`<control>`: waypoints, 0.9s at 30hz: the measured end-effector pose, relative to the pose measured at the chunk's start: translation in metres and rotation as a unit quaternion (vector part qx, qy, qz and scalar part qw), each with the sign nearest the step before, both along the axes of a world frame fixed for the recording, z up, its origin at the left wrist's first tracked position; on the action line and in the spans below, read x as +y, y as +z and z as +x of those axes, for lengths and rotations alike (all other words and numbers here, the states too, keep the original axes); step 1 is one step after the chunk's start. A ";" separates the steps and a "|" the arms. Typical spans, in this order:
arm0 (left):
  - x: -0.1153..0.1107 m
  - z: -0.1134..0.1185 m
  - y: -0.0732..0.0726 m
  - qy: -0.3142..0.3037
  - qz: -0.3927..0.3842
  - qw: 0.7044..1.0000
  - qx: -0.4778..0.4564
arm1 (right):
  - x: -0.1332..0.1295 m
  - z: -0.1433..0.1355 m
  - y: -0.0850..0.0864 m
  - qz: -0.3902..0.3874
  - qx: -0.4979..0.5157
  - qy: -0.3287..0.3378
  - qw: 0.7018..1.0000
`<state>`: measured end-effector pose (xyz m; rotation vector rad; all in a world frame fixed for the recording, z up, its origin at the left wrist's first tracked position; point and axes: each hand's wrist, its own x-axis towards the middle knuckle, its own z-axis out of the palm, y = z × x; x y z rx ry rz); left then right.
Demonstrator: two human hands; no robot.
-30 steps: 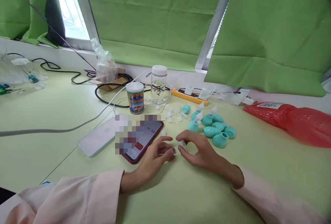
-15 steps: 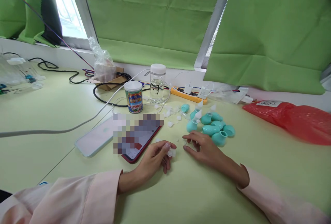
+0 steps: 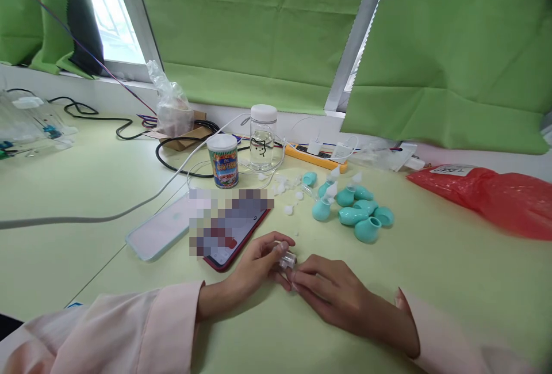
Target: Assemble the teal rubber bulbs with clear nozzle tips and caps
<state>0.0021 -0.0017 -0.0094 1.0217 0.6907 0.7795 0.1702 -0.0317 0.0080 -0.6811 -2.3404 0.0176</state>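
Note:
A small clear plastic part [image 3: 287, 259] is held between the thumb and fingers of my left hand [image 3: 263, 262]. My right hand [image 3: 334, 287] meets it from the right, its thumb and fingertips pinched together at the part's lower end; whatever sits between those fingertips is too small to make out. Behind my hands stand several teal bulb-shaped pieces [image 3: 367, 229], some topped with translucent white pointed tips [image 3: 331, 190]. Small white and clear pieces [image 3: 288, 210] lie scattered to their left.
Left of my hands are a phone in a red case [image 3: 237, 236] and a pale phone [image 3: 166, 227]. Farther back stand a printed can [image 3: 225, 162], a lidded jar [image 3: 263, 144] and an orange power strip [image 3: 314, 158]. A red bag [image 3: 483, 193] lies right; cables run across the left side.
My right hand has moved left and toward me, from the tabletop to the clear part, and its fingers have closed. The clear part has turned slightly in my left hand.

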 end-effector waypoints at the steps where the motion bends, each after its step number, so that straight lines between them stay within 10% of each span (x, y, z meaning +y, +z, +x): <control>1: 0.000 0.000 0.000 -0.001 -0.006 1.000 0.003 | 0.001 0.000 -0.003 0.016 -0.013 0.004 1.000; 27: 0.000 -0.002 -0.005 -0.140 -0.056 0.985 -0.086 | 0.013 0.002 -0.012 -0.081 0.188 -0.025 0.978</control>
